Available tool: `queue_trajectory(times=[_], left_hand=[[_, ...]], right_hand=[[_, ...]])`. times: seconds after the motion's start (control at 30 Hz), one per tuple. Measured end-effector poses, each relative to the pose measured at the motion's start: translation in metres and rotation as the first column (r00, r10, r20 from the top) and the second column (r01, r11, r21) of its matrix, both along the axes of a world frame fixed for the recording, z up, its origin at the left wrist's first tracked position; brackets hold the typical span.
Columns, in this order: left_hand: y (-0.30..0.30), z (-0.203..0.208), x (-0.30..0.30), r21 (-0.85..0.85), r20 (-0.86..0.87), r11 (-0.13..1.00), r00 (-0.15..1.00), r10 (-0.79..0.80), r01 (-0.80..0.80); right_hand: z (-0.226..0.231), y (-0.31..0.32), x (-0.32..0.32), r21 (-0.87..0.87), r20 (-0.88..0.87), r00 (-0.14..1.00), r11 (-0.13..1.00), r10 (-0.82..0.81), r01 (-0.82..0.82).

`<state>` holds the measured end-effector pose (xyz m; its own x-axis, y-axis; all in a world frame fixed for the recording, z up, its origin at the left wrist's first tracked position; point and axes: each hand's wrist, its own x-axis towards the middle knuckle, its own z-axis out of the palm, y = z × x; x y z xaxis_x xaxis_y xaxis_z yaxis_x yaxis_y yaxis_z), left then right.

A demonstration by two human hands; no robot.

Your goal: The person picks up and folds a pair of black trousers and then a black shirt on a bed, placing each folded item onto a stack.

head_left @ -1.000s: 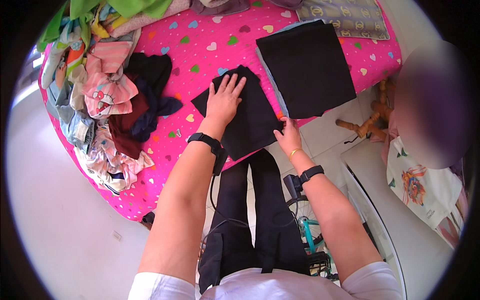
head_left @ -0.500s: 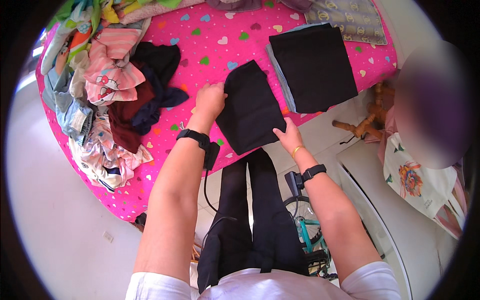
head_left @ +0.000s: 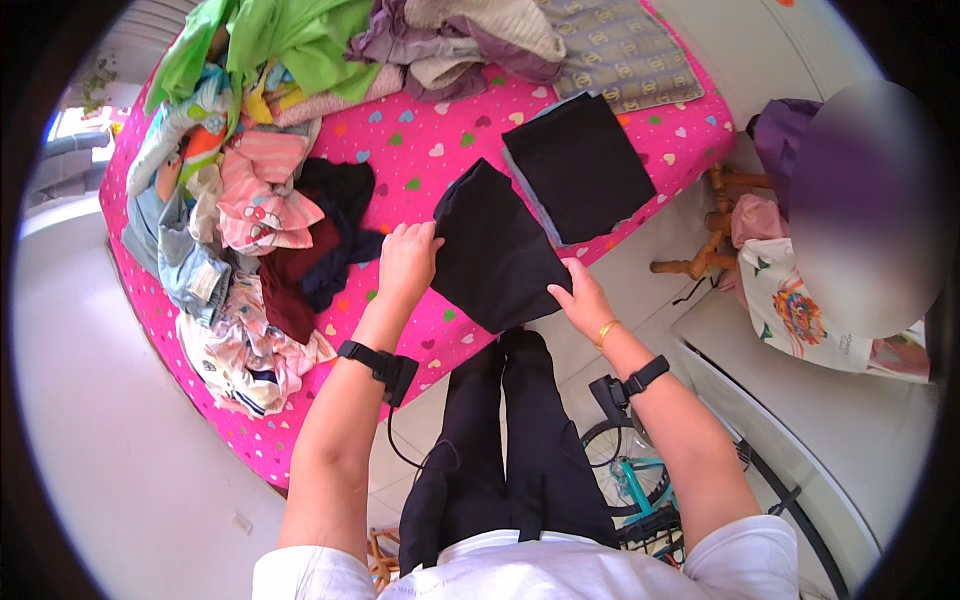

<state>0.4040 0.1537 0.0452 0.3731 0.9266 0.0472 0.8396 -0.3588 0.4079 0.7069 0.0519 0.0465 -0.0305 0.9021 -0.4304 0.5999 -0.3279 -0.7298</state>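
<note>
A folded black garment (head_left: 497,252) is held between my two hands near the bed's front edge. My left hand (head_left: 406,262) pinches its left side, thumb on top. At its lower right corner, my right hand (head_left: 584,303) has the cloth gripped between thumb and fingers. Just beyond and to the right lies a neat stack of folded clothes (head_left: 582,165), black on top with a blue-grey layer showing at its side. The garment's upper right edge overlaps the stack's near left side in this view. Which kind of garment I hold cannot be made out.
Loose clothes, including a pink striped piece (head_left: 262,185) and a dark red one (head_left: 288,295), pile along the left of the pink heart-patterned bed cover (head_left: 415,180). Green cloth (head_left: 300,45) and a grey patterned pillow (head_left: 625,55) lie farther back. A wooden stand (head_left: 705,245) is at right.
The view has shifted, showing more of the far bed. The garment, still in both hands, now sits closer to the stack and overlaps its near left edge in the picture.
</note>
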Motion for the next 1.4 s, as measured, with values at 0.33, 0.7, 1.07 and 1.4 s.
queue_trajectory(times=[0.33,0.7,1.07,1.4], left_hand=[[0.052,0.056,0.079,0.019,0.026,0.995,0.995,-0.101,0.1],[0.117,0.031,0.17,-0.02,-0.083,0.995,0.992,-0.098,0.096],[0.169,-0.018,0.212,-0.126,-0.278,0.992,0.959,-0.063,0.029],[0.094,-0.024,0.208,-0.115,-0.181,0.916,0.915,0.361,-0.384]], right_hand=[[0.069,0.031,0.08,0.171,0.012,0.995,0.981,-0.094,0.091],[0.05,0.085,0.165,0.092,-0.005,0.993,0.989,-0.115,0.115],[-0.017,0.135,0.213,0.108,-0.05,0.996,0.991,-0.071,0.076],[-0.01,0.144,0.217,0.056,0.117,0.989,0.994,0.085,-0.092]])
